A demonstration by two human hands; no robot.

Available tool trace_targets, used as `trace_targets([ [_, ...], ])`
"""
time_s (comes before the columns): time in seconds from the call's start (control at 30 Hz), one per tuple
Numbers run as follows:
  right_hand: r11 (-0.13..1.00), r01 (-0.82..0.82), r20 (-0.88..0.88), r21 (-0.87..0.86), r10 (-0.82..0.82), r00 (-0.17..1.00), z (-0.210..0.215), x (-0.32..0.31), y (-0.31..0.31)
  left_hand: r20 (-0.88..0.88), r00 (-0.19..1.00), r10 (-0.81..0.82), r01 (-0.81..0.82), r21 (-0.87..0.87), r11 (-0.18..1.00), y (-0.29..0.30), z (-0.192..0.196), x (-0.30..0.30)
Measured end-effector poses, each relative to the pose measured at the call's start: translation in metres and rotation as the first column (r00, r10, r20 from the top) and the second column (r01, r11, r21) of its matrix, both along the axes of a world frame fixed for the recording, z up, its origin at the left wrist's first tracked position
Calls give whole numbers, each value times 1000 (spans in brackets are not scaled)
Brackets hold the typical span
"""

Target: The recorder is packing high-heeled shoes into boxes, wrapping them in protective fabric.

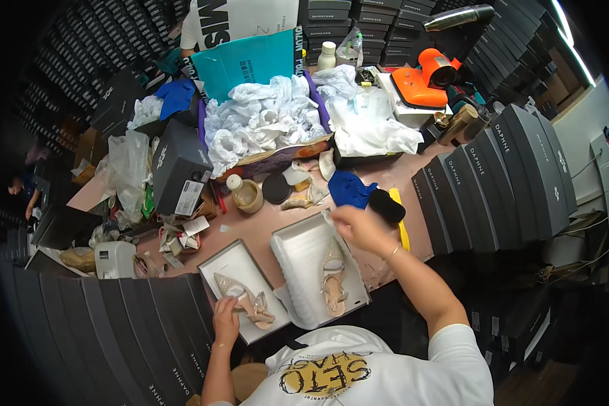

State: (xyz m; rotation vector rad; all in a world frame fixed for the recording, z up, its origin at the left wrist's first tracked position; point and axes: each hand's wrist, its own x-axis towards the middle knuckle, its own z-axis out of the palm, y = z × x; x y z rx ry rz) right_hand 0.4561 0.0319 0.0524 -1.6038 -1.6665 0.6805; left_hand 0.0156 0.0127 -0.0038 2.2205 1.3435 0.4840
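A pale, sparkly pointed-toe shoe (256, 309) with straps lies in a shallow white-lined box lid (242, 252). My left hand (225, 321) is at this shoe's side, fingers bent and closed against it; the exact grip is partly hidden. To the right, the matching shoe (332, 287) rests in an open shoebox (363, 289), on white foam wrapping (294, 274) that spreads over the box's left side. Over the box's far right corner, my right hand (356, 224) has its fingers pinched together on what looks like a white edge of wrapping.
Behind stands a purple-rimmed box (323, 108) full of crumpled white paper (260, 118). A jar (247, 195), blue cloth (350, 189), black roll (387, 206) and orange tool (419, 84) lie about. Dark shoeboxes stand in rows at left (101, 318) and right (477, 183).
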Motion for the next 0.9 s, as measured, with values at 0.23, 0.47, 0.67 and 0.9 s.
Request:
trace_targets([
  [0.23,837,486,221,251,-538,814,-50,147,187,233,956,180,-147,-154,977,15,56,113],
  [0.47,858,508,160,75,-513,843,-76,179,259,269,958,101,3,-360,933,8,58,173],
  [0.67,930,334,-241,153,-293,925,6,164,194,342,927,156,-10,-393,919,32,54,176],
  [0.9,947,-194,35,256,192,981,33,50,112,759,421,497,148,-598,788,144,74,289],
])
